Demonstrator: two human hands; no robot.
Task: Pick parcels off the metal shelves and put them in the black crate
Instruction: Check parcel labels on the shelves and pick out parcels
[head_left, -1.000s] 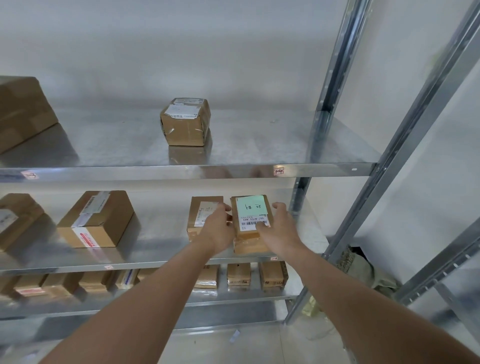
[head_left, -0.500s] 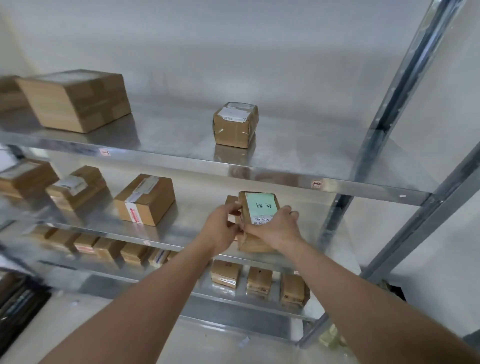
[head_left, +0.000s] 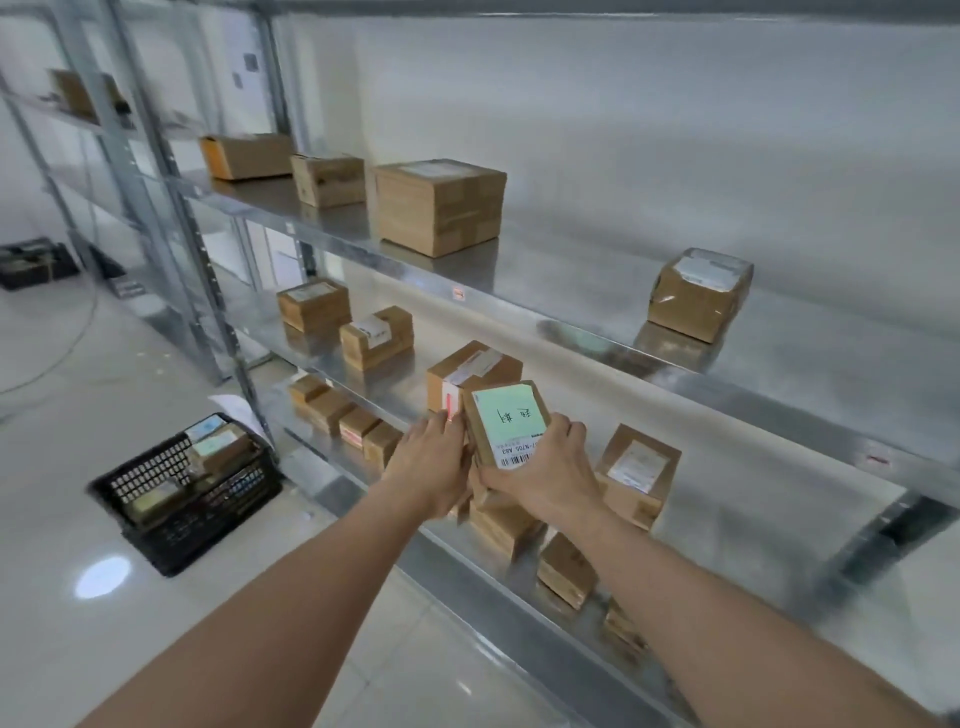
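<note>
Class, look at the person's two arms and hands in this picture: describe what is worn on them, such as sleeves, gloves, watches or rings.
Both forearms are bare as far as the frame shows, with no sleeves in view. The left hand and right hand wear no gloves. No watch, bracelet or ring can be seen on either.

The held parcel (head_left: 506, 423) hides both hands' fingertips.

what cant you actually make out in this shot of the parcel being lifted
All in the head view:
- Parcel: its underside and near edge, covered by the right hand and left hand.
- Its label text: too small and blurred to read fully.
- Black crate: contents partly hidden by its mesh walls; count unclear.
- Bottom-shelf boxes: partly hidden behind the forearms.
- Far shelving at upper left: blurred.
</note>
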